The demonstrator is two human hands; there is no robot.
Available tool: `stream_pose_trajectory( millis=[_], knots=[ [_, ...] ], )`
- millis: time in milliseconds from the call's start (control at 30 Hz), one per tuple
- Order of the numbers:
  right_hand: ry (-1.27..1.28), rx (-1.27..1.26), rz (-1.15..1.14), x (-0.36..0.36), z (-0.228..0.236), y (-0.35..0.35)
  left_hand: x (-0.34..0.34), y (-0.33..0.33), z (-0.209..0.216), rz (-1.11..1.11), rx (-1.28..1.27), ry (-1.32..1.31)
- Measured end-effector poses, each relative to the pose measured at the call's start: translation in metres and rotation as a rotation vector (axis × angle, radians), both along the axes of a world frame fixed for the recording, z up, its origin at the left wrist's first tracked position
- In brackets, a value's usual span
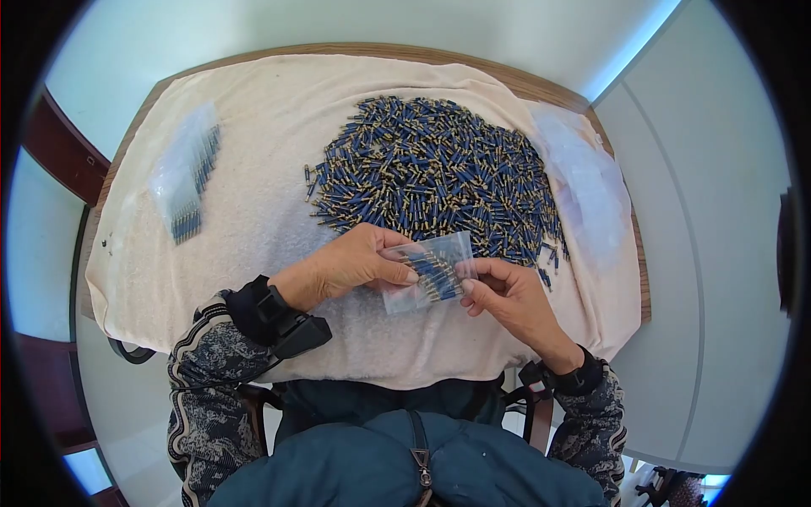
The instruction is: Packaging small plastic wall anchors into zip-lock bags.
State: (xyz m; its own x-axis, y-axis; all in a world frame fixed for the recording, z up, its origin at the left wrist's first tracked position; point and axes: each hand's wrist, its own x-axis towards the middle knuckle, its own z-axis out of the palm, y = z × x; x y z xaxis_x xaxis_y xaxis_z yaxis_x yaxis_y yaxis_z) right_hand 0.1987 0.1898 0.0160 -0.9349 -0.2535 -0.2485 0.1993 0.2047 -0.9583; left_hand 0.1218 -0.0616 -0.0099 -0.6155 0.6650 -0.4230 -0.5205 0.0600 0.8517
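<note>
Between my two hands is a small clear plastic bag [405, 298] with several blue and gold pin-like connectors [437, 272] inside. My left hand [361, 264] pinches the bag's left side, thumb on top. At its right edge, the thumb and fingers of my right hand [503, 292] grip the same bag. The bag is held above the near edge of a large heap of loose blue and gold connectors [439, 173]. These are short, slim pieces with blue middles and gold ends.
A cream towel [253, 110] covers the wooden table [405, 52]. On the left lie filled clear bags [187, 169] in an overlapping row. Clear plastic bags [587, 190] are piled on the right. Walls stand behind the table and a grey panel [684, 211] on its right.
</note>
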Motion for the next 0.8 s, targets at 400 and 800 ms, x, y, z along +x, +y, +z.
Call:
stream_pose_trajectory(
  millis=[400, 800],
  knots=[
    [-0.01, 0.064, 0.057, -0.004, 0.001, 0.001, 0.0, 0.0, -0.005, 0.011, -0.027, 0.031],
    [-0.039, 0.148, 0.035, -0.006, 0.018, 0.0, -0.001, 0.001, -0.005, -0.009, -0.029, 0.029]
  ],
)
